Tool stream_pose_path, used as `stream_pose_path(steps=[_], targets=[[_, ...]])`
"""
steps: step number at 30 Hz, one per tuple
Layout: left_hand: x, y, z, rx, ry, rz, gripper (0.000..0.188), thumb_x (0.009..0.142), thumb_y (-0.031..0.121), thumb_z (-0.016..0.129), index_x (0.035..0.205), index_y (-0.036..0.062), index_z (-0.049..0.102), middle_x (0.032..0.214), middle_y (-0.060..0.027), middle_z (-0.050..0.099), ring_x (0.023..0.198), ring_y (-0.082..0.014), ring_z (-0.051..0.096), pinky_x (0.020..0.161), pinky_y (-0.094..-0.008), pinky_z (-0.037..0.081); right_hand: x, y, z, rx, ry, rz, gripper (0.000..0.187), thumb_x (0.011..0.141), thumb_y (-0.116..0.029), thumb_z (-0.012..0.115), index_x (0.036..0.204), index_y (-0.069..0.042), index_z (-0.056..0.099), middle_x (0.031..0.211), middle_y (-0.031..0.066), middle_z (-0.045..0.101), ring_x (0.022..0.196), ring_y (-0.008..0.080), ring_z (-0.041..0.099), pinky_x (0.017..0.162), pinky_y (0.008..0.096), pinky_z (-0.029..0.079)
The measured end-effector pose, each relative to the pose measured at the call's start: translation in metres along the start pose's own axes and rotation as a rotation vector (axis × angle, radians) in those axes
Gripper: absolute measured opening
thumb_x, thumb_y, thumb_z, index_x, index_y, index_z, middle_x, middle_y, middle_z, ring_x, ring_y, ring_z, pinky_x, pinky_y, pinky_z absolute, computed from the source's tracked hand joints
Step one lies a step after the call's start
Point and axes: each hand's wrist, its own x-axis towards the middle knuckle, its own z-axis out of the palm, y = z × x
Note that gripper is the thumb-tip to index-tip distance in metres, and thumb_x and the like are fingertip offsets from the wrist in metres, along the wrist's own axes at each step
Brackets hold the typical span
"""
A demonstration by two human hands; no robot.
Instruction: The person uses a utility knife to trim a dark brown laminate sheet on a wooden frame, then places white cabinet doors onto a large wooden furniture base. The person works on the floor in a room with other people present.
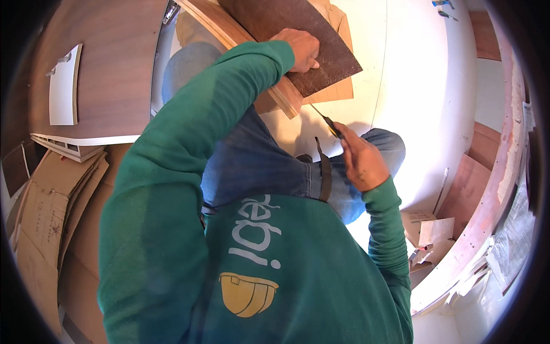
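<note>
At the top centre my left hand is closed, its fingers curled on the dark brown sheet. That sheet lies at a slant beside a long light-wood board. The hand and sleeve cover part of where the two meet. My right hand is closed round a black-and-yellow handled tool with a thin metal blade or shaft. Its tip points at the near end of the wood board and the corner of the sheet. Whether the tip touches them I cannot tell.
Brown cardboard lies under the sheet on a pale floor. On the left stands a brown panel with a white piece on it, and folded cardboard below. Cardboard scraps lie at the right.
</note>
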Motion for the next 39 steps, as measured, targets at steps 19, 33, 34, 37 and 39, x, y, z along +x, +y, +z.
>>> stream_pose_path(steps=[19,33,34,37,39], targets=[[0.008,-0.005,0.006,-0.028,0.028,0.004,0.048,0.097,0.042,0.067,0.063,0.0095,0.063,0.07,-0.0111,0.067,0.074,-0.0342,0.068,0.074,-0.0488,0.056,0.017,0.038,0.023,-0.288,-0.24,0.137,0.035,0.103,-0.015,0.052,0.137,-0.011,0.058,0.085,0.0275,0.069,0.08,0.0466,0.069,0.074,0.0555,0.053],[0.006,-0.004,0.008,-0.099,-0.11,0.071,0.032,0.08,-0.005,0.062,0.106,0.0147,0.063,0.113,0.0,0.064,0.114,-0.0255,0.057,0.095,-0.0422,0.053,0.117,0.019,0.071,-0.114,0.023,0.016,0.039,0.103,-0.017,0.052,0.141,-0.01,0.053,0.089,0.0285,0.07,0.087,0.0479,0.068,0.08,0.0556,0.054],[0.006,-0.004,0.01,-0.1,-0.102,0.069,0.033,0.08,-0.006,0.062,0.106,0.0147,0.063,0.113,-0.0001,0.064,0.113,-0.0255,0.058,0.095,-0.0423,0.053,0.121,0.02,0.071,-0.137,0.002,0.023,0.039,0.102,-0.017,0.051,0.141,-0.011,0.053,0.09,0.0287,0.07,0.088,0.0477,0.068,0.08,0.0557,0.054],[0.004,-0.008,0.015,-0.118,-0.072,0.087,0.034,0.079,-0.008,0.062,0.105,0.0147,0.063,0.111,0.0,0.064,0.111,-0.0254,0.059,0.093,-0.0425,0.053,0.116,0.021,0.07,-0.206,-0.077,0.067,0.04,0.101,-0.017,0.051,0.141,-0.012,0.054,0.091,0.0289,0.07,0.088,0.0468,0.069,0.081,0.0557,0.054],[0.004,-0.01,0.012,-0.124,-0.052,0.085,0.034,0.079,-0.008,0.061,0.104,0.0147,0.063,0.11,-0.0001,0.065,0.111,-0.0252,0.059,0.093,-0.0425,0.053,0.1,0.017,0.061,-0.264,-0.136,0.102,0.041,0.101,-0.017,0.051,0.141,-0.013,0.054,0.09,0.0284,0.071,0.087,0.0461,0.07,0.08,0.0555,0.055]])
